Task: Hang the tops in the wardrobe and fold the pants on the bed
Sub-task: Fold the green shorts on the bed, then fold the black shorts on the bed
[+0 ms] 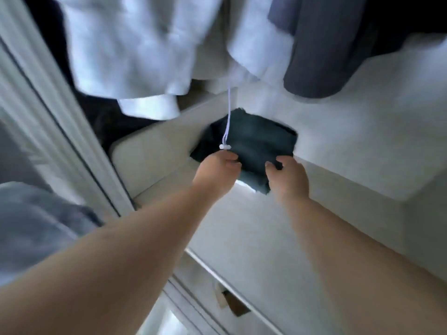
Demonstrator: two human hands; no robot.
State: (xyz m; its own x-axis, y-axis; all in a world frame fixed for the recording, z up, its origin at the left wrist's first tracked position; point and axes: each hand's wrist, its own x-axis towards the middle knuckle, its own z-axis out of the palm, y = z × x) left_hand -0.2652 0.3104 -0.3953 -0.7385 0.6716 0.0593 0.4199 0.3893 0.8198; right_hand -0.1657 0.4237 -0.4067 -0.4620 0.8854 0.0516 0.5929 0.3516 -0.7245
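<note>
A folded dark teal garment (251, 146) lies on the white shelf (350, 141) inside the wardrobe. My left hand (215, 172) grips its near left edge, fingers curled over the cloth. My right hand (287, 177) pinches its near right edge. Above hang a white top (130, 49) and a dark grey top (321, 49). A white drawstring with a toggle (225, 146) dangles from the white clothes down to the folded garment. The frame is blurred by motion.
The white wardrobe door frame (60, 131) runs down the left. A white drawer front with a cut-out handle (235, 303) sits below the shelf. Grey-blue fabric (31, 228) shows at the lower left. Dark clothes (106, 122) lie in the left compartment.
</note>
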